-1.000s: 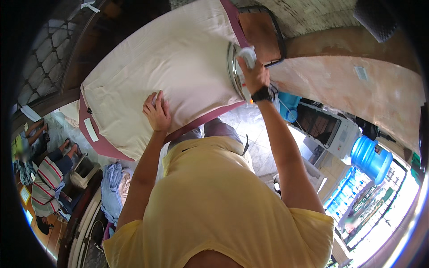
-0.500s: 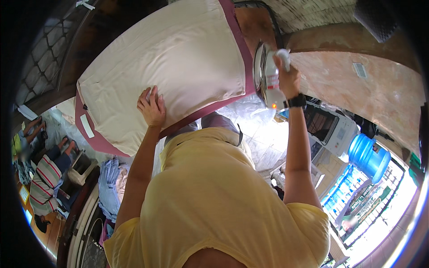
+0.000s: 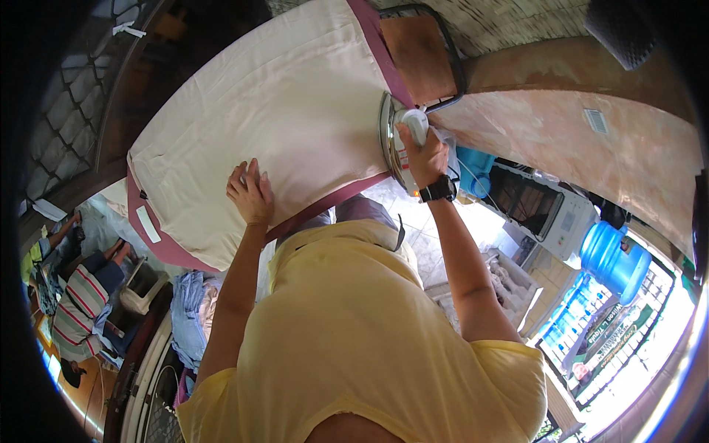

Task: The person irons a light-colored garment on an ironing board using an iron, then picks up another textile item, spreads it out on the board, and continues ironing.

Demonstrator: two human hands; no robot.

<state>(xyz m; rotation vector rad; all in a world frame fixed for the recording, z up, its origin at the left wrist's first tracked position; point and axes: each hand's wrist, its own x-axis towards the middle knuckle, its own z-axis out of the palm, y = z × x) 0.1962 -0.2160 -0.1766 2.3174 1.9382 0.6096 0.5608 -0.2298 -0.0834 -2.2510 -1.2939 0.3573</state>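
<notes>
A cream-coloured cloth (image 3: 288, 88) lies spread over an ironing board with a maroon cover (image 3: 166, 247), a few soft wrinkles in it. Near the cloth's close edge my left hand (image 3: 251, 193) rests flat, fingers spread on the fabric. My right hand (image 3: 427, 156) is wrapped round the handle of a white clothes iron (image 3: 406, 144) with a shiny metal base. The iron is at the right end of the cloth, its soleplate turned toward the fabric; a small orange light glows near its heel.
Beyond the board's right end stands a chair (image 3: 417, 59) with a brown seat. At right are a white appliance (image 3: 565, 229) and a blue water jug (image 3: 613, 258). Folded denim (image 3: 190, 314) lies at lower left. People sit farther left, one in a striped shirt (image 3: 77, 306).
My right hand has brought the iron left and toward me, from past the board's end onto the cloth's right edge. My left hand stays nearly in place on the cloth.
</notes>
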